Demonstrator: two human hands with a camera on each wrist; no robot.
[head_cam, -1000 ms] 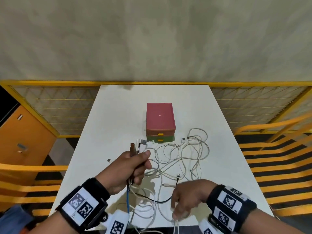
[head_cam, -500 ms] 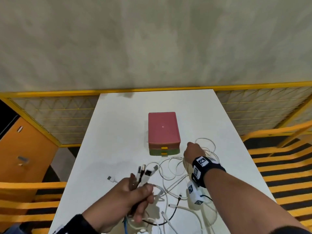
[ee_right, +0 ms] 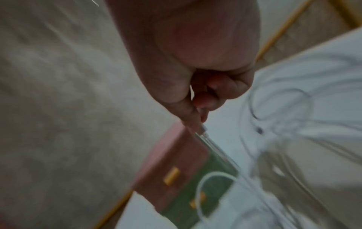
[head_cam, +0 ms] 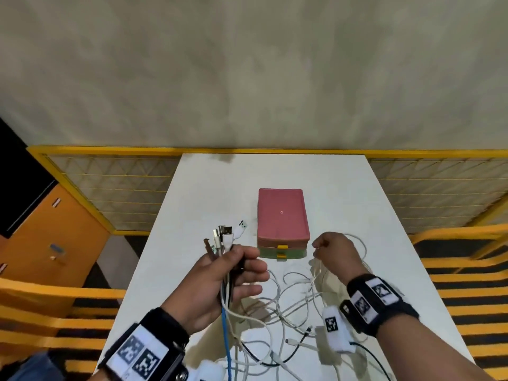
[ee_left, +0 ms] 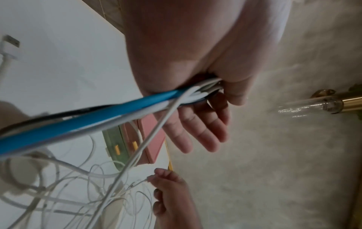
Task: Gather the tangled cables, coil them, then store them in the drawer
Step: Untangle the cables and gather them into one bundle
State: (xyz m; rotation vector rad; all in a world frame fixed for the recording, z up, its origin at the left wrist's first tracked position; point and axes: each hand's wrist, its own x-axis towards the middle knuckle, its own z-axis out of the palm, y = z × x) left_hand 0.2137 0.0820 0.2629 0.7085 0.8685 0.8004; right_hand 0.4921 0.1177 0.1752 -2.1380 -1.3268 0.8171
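Observation:
A tangle of white, black and blue cables (head_cam: 277,312) lies on the white table (head_cam: 192,204) in front of a small drawer box (head_cam: 281,215) with a pink top, a green lower drawer and yellow handles. My left hand (head_cam: 233,273) is raised above the table and grips a bundle of cable ends (head_cam: 224,237), the plugs sticking up; the blue cable (ee_left: 82,120) runs through the grip. My right hand (head_cam: 330,251) is just right of the drawer box and pinches the plug end of a thin white cable (ee_right: 203,131) between thumb and fingertip.
Yellow railings (head_cam: 453,270) flank the table on both sides, and a yellow-framed mesh fence (head_cam: 110,188) runs behind it. An orange cabinet (head_cam: 55,237) stands at the left. Bare table top lies behind and left of the drawer box.
My left hand has lifted the bundle of plugs higher. My right hand went from the near edge out to the loops right of the drawer box and now pinches a thin white cable end.

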